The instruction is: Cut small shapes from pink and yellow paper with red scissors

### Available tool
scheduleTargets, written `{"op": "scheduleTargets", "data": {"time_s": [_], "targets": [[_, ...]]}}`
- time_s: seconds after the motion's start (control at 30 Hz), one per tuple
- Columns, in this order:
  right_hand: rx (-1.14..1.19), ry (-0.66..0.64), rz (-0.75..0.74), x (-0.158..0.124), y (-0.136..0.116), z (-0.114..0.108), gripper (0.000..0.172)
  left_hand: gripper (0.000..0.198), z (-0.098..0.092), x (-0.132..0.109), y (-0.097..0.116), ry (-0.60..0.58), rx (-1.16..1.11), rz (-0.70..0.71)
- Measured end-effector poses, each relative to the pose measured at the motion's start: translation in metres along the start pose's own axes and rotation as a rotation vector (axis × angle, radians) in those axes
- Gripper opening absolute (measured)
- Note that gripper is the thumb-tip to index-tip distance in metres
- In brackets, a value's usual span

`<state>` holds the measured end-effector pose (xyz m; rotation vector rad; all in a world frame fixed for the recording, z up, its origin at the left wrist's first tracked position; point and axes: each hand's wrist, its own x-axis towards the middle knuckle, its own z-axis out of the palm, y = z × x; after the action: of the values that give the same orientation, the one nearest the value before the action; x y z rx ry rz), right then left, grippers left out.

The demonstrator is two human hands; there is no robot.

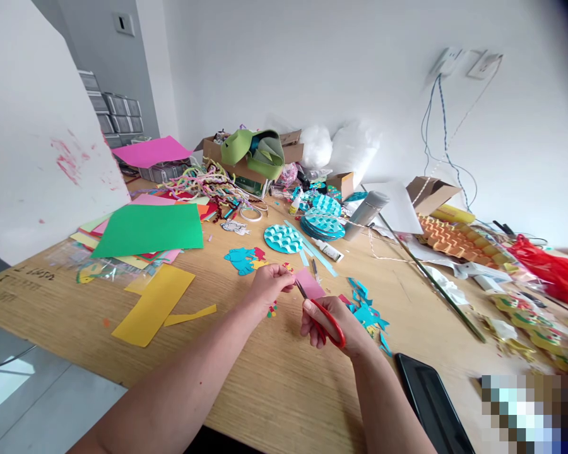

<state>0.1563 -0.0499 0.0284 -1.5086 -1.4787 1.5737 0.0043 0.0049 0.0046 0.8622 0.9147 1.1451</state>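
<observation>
The right hand (350, 325) grasps a pair of red-handled scissors (329, 315) above the wooden table (274, 384), blades directed toward the left hand (269, 284), whose thumb and forefinger are pinched together beside the tips; whether a small scrap lies between them cannot be made out. Just beyond the blades is a piece of pink paper (311, 284), with a blue fish-shaped cut-out (239, 260) beyond the left hand and blue paper pieces (366, 315) near the right hand.
</observation>
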Motion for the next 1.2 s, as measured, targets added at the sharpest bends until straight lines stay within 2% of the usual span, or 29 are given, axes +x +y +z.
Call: {"op": "scheduleTargets", "data": {"time_s": [0.53, 0.9, 1.2], "targets": [[-0.019, 0.013, -0.054, 0.0025, 0.0011, -0.0018, 0.058, 0.012, -0.0001, -0.002, 0.0005, -0.085, -0.002, -0.032], [-0.033, 0.073, -0.045, 0.0046, 0.0021, -0.0001, 0.05, 0.011, -0.001, -0.0034, 0.0018, -0.106, -0.021, -0.061], [0.005, 0.062, -0.028, 0.0044, 0.0054, 0.0003, 0.047, 0.012, -0.0007, -0.0035, 0.004, -0.118, -0.099, -0.101]]}}
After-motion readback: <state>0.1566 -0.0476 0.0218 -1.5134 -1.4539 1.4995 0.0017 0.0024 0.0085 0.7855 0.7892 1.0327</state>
